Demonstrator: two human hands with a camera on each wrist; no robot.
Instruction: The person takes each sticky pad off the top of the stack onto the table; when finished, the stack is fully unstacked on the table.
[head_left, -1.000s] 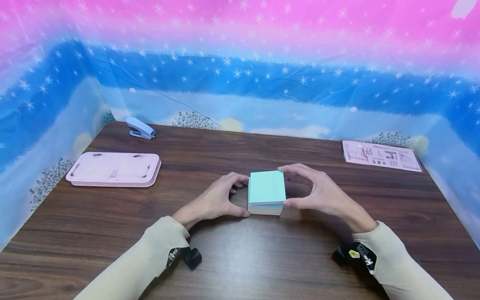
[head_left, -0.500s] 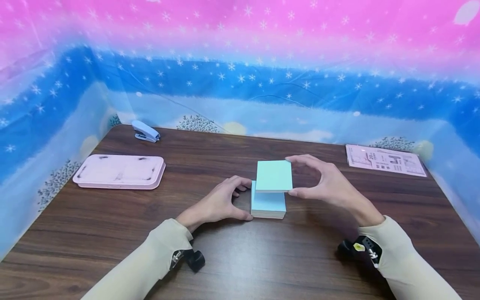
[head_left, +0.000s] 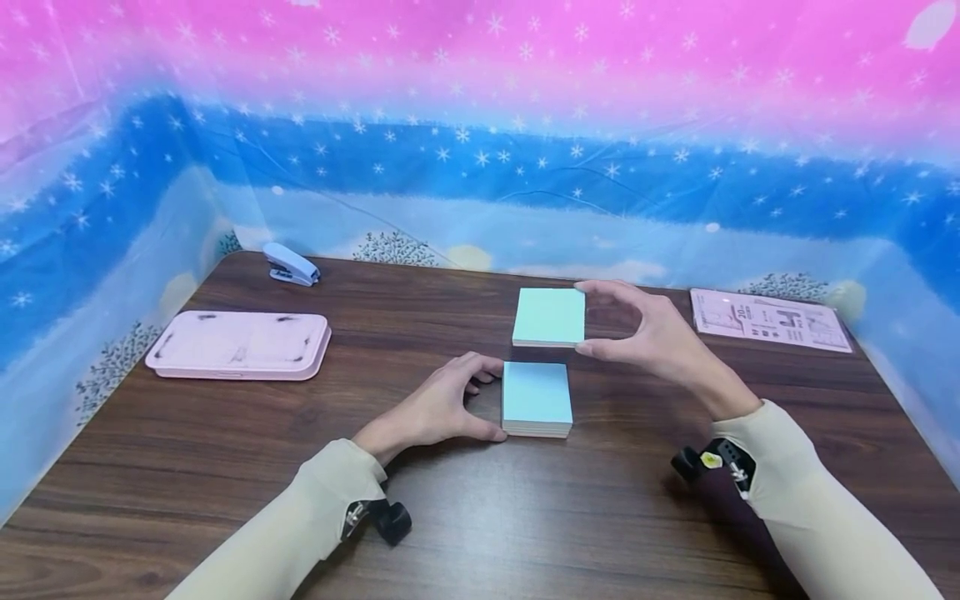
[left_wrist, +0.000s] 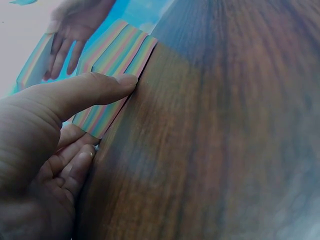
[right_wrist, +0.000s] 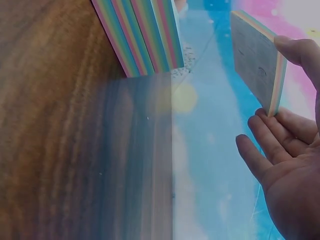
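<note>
Lifting a thin pad of coloured paper off a thicker stack on a wooden table.

At left of the head view lie a pink tray [head_left: 238,344] and, behind it, a small blue stapler [head_left: 291,263]. At centre, the left hand [head_left: 437,406] grips the stack [head_left: 536,398] on the table [head_left: 187,467], thumb and fingers curled at its left edge. Just above it in the frame, the right hand [head_left: 652,342] pinches the raised pad [head_left: 549,317] between thumb and fingers. A printed sheet [head_left: 768,319] lies at right.
</note>
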